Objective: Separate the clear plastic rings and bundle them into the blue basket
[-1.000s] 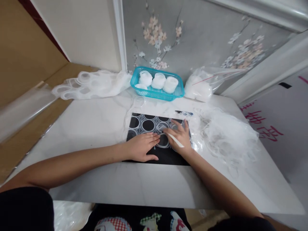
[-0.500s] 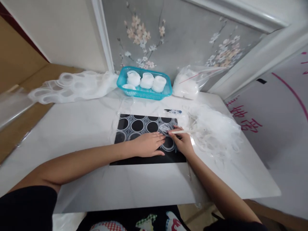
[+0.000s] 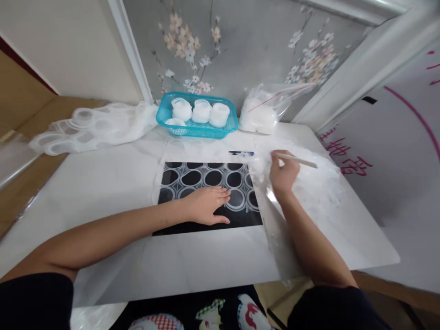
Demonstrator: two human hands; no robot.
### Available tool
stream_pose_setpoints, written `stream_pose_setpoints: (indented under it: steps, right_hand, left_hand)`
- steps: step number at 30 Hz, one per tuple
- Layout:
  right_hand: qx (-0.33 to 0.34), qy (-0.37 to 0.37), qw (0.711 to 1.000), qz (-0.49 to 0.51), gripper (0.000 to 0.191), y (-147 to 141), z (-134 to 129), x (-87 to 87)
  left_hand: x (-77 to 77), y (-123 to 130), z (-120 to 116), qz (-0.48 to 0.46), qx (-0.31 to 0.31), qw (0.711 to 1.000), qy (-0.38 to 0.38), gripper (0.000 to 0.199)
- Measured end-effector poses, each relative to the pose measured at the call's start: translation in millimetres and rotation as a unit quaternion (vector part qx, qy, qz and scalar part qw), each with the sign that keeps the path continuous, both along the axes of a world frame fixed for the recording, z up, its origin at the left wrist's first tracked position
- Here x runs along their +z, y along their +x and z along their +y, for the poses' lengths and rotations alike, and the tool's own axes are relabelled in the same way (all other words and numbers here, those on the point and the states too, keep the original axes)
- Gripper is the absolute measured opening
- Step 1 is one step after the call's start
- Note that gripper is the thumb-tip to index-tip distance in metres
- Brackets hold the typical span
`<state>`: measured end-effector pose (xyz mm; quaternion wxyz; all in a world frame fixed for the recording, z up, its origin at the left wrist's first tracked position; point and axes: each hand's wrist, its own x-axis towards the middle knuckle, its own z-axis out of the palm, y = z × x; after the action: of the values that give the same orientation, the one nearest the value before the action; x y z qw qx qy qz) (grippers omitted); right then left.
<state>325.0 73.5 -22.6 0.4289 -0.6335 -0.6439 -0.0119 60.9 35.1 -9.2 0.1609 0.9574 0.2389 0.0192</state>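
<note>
My left hand (image 3: 208,205) lies flat, fingers stretched out, on a sheer white sheet with a ring pattern (image 3: 235,200). Beneath that sheet is a black board (image 3: 237,222). My right hand (image 3: 284,174) is closed round a slim pale stick-like tool (image 3: 302,160), whose exact kind I cannot make out. That hand is right of the board, over a loose heap of white sheer scraps (image 3: 318,190). Whether it also holds a scrap is unclear. A dark blue slender object (image 3: 241,153) lies just behind the board.
A turquoise basket (image 3: 197,133) with several stacks of white rounds stands against the wall. Right of it sits a zip bag (image 3: 259,117) of white material. More ring-patterned white sheeting (image 3: 99,126) lies at the back left. The white table (image 3: 192,259) ends near my body.
My right hand has moved away from the ring-patterned sheet to the right, over the scraps, with the tool. White strands near my left fingertips are gone from the sheet. My left hand stays flat.
</note>
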Motion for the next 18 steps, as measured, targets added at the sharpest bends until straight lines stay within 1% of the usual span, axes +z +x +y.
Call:
stream_pose_setpoints:
  steps: [1,2,4,5,6,8,11,14,18]
  right_hand:
    - [-0.010,0.005,1.000,0.009,0.026,8,1,1.5]
    - [0.009,-0.010,1.000,0.017,0.026,13,-2,0.8]
    - [0.083,-0.076,0.993,0.039,0.026,18,-15,-6.3]
    - [0.112,-0.111,0.986,0.058,0.026,18,-23,-11.4]
    - [0.126,-0.137,0.979,0.082,0.027,18,-31,-16.5]
    - [0.126,-0.163,0.971,0.125,0.030,15,-42,-23.8]
    - [0.130,-0.178,0.964,0.145,0.032,14,-44,-24.8]
    - [0.135,-0.188,0.961,0.149,0.031,16,-40,-22.0]
    - [0.126,-0.190,0.964,0.138,0.029,14,-44,-25.3]
  left_hand:
    - [3.0,2,1,-0.002,0.002,1.000,0.002,0.067]
    - [5.6,4,3,-0.005,0.004,1.000,0.005,0.062]
    - [7.6,14,6,-0.021,0.011,0.999,0.022,0.054]
    - [6.7,21,8,-0.034,0.010,0.999,0.034,0.052]
    - [4.4,29,8,-0.046,0.003,0.998,0.048,0.051]
    - [-3.2,43,9,-0.062,-0.022,0.996,0.067,0.053]
    - [-16.1,58,9,-0.061,-0.048,0.995,0.065,0.059]
    - [-23.3,61,8,-0.062,-0.050,0.995,0.055,0.062]
    - [-24.5,58,9,-0.055,-0.055,0.996,0.045,0.063]
